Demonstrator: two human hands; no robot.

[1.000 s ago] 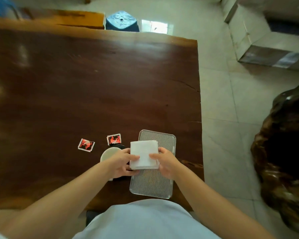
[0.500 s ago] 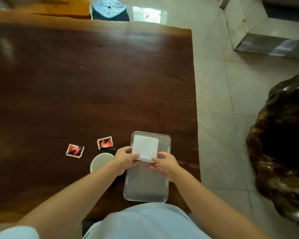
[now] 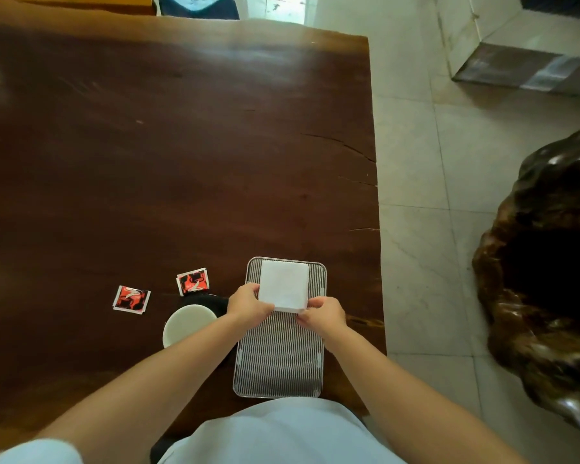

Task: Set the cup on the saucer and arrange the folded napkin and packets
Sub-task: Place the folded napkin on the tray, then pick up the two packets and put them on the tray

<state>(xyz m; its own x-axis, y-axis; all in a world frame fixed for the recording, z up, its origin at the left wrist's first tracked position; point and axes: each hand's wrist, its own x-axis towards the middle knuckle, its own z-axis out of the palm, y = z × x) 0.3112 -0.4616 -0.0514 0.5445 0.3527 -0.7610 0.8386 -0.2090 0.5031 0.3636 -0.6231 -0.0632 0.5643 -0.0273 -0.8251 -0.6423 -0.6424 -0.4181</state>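
A dark wooden worktop (image 3: 181, 145) is filling most of the view, with pale floor tiles (image 3: 422, 169) running along its right side. A ribbed grey tray (image 3: 278, 360) is lying at the near edge. The folded white napkin (image 3: 283, 284) is sitting on the tray's far end, with both hands grasping it: the left hand (image 3: 246, 304) is pinching its near left edge and the right hand (image 3: 322, 314) its near right corner. The white cup (image 3: 188, 323) is standing on the dark saucer (image 3: 203, 301) just left of the tray. Two red packets (image 3: 131, 299) (image 3: 192, 281) are lying beyond the cup, apart from each other.
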